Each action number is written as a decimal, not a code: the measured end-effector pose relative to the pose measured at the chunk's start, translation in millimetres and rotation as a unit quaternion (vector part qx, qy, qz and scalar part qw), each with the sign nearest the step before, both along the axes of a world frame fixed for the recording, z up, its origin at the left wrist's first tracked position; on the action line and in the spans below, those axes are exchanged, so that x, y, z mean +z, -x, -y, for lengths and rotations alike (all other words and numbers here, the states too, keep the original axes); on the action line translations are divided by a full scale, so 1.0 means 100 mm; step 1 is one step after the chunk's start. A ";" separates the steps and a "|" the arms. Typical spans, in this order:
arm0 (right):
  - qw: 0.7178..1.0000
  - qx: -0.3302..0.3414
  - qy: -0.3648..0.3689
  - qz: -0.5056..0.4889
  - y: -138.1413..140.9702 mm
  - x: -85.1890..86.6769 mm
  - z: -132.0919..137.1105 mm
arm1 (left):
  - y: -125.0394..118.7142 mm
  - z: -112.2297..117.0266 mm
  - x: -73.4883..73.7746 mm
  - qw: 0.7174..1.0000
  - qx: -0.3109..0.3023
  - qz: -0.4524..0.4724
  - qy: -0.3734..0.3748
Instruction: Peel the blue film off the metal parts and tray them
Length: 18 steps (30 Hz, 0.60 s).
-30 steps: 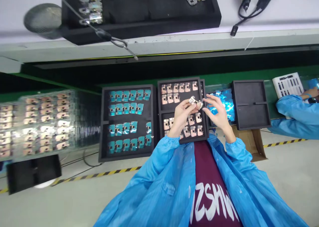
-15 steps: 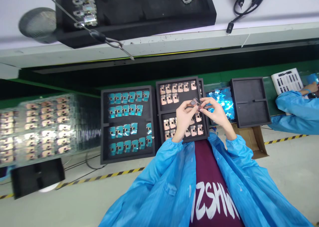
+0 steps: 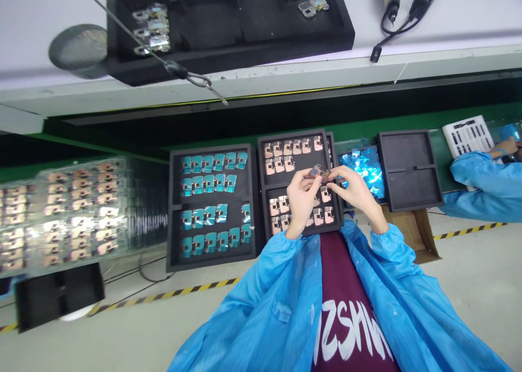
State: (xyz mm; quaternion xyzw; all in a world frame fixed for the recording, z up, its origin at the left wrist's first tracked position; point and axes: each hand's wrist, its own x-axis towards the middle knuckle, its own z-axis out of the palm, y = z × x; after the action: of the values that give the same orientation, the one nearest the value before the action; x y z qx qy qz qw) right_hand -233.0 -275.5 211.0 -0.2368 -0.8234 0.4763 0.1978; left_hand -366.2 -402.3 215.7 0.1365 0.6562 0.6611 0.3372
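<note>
A small circuit board [image 3: 316, 170] is pinched between the fingers of my left hand [image 3: 302, 195]. My right hand [image 3: 354, 186] grips the right end of the same board with thumb and fingertips. Both hands are over a black foam tray [image 3: 302, 183] of copper-coloured boards [image 3: 281, 148], laid out in rows in two compartments. My left hand hides some boards in the lower compartment. To the left, a second black tray [image 3: 174, 192] carries rows of boards covered with teal film [image 3: 209, 184].
Clear plastic trays [image 3: 122, 214] of copper-coloured boards stand far left. Right of my hands lie blue film pieces [image 3: 364, 168], a black tray [image 3: 410, 168] and a cardboard box [image 3: 424, 236]. A co-worker's sleeve [image 3: 485, 181] is far right. A shelf above bears a black tray [image 3: 253, 51] and a cabled tool [image 3: 392, 2].
The view has shifted slightly. The board has turned a little in my fingers, and my right fingertips have closed in on its right end.
</note>
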 end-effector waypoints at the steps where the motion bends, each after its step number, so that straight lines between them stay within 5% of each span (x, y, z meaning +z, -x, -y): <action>1: 1.000 -0.004 -0.004 -0.013 0.01 0.01 0.02 | 0.00 0.00 0.00 1.000 0.001 -0.001 -0.005; 18: 0.966 -0.183 0.171 -0.062 0.20 -0.10 0.34 | -0.06 0.07 0.03 1.000 0.024 -0.006 0.006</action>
State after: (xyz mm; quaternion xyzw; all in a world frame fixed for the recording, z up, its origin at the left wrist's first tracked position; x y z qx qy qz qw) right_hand -252.7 -309.7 200.6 -0.3840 -0.6586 0.5793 0.2885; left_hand -360.5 -409.2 218.9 0.1228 0.6652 0.6642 0.3181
